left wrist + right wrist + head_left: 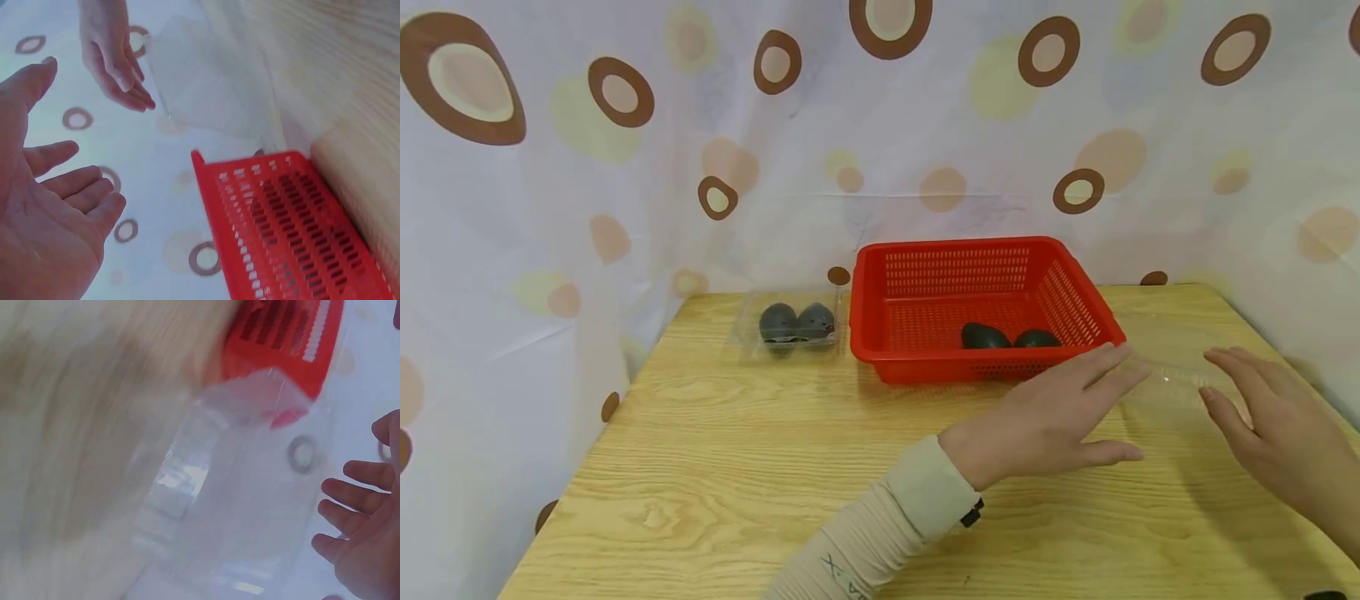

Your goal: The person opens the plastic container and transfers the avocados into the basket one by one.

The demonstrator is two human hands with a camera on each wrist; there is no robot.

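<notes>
My left hand (1048, 421) hovers in front of the right front corner of a red plastic basket (940, 367), fingers extended and holding nothing. On the right, my right hand (1273, 421) has its fingers spread, likewise with nothing in its grip. Between and beyond the hands stands a clear plastic box (244, 506), barely visible from the head but plain in the right wrist view, beside the basket. Inside the basket lie two dark avocados, a left one (985, 336) and a right one (1037, 338), their lower parts hidden by the front wall.
Left of the basket, a clear plastic box (745, 329) holds dark avocados (778, 322). The wooden table (715, 467) ends at a white curtain (820, 150) with brown and yellow spots, which hangs behind and along the sides.
</notes>
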